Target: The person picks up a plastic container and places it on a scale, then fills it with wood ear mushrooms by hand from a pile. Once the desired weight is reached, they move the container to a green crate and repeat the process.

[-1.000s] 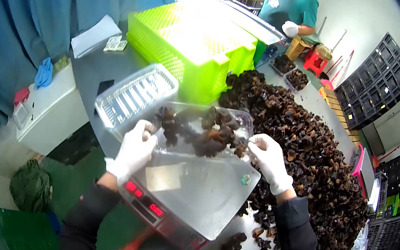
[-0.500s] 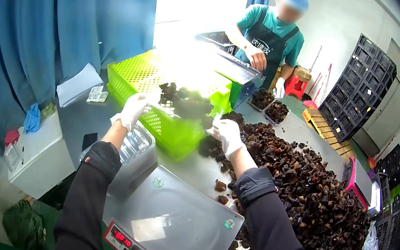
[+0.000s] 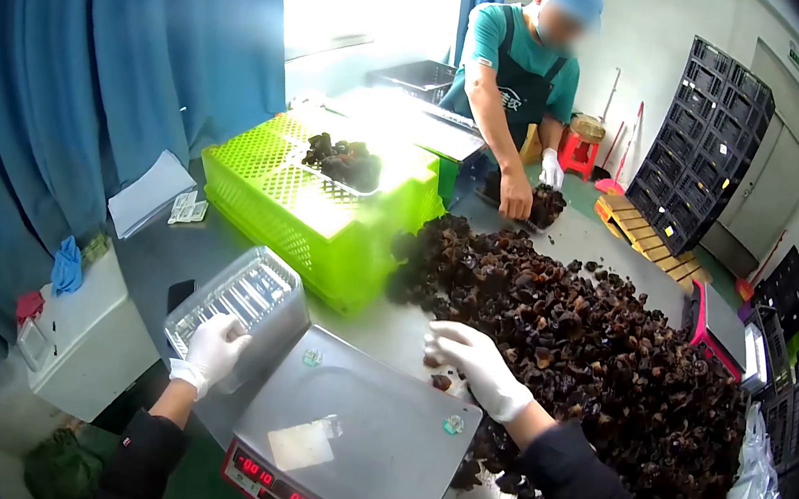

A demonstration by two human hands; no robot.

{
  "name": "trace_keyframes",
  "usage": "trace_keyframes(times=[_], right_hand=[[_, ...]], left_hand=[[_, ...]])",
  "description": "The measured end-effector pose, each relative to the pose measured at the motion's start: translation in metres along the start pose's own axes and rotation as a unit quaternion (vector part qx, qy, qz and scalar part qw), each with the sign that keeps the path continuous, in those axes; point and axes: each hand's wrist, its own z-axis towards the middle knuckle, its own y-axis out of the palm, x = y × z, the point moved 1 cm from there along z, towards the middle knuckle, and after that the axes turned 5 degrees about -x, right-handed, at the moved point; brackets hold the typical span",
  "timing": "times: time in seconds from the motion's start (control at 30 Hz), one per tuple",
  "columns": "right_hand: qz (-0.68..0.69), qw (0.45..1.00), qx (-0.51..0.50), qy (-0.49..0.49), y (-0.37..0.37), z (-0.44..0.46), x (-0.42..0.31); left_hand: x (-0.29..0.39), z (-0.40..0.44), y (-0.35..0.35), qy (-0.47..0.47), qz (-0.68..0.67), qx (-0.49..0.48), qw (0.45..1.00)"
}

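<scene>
My left hand, in a white glove, is at the near edge of a stack of clear plastic trays, its fingers curled together over the rim. My right hand, also gloved, hovers near the left edge of the dark mushroom heap with its fingers apart and nothing in them. A filled clear tray rests on top of the upturned green crate. Between my hands and nearer me, the bare scale shows red digits.
Across the table a co-worker reaches to a tray of mushrooms. Papers and a phone lie at the left. Black crates stand on a pallet at the back right. A second scale sits at the right.
The filled tray has gone from between my hands onto the green crate, and both hands have let go. My left hand has come down to the tray stack. The co-worker has leaned toward the mushrooms.
</scene>
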Motion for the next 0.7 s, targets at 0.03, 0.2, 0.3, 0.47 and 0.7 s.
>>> trace_keyframes(times=[0.03,0.2,0.3,0.47,0.7], right_hand=[[-0.033,0.999,0.016,-0.005,-0.003,-0.030,0.002],[0.004,0.989,0.149,-0.002,-0.030,-0.172,0.039],[0.123,0.951,0.281,-0.026,-0.044,-0.275,0.073],[0.064,0.833,0.549,-0.005,-0.034,-0.427,0.123],[-0.101,0.762,0.626,0.130,0.039,-0.504,0.235]], left_hand=[[-0.008,-0.001,0.001,0.041,-0.021,0.022,0.999],[-0.013,0.012,-0.008,-0.030,-0.099,-0.024,0.994],[-0.017,0.017,0.005,-0.013,0.120,0.030,0.992],[-0.059,0.029,0.007,0.001,0.148,0.146,0.978],[0.061,-0.074,0.059,0.281,0.120,0.098,0.947]])
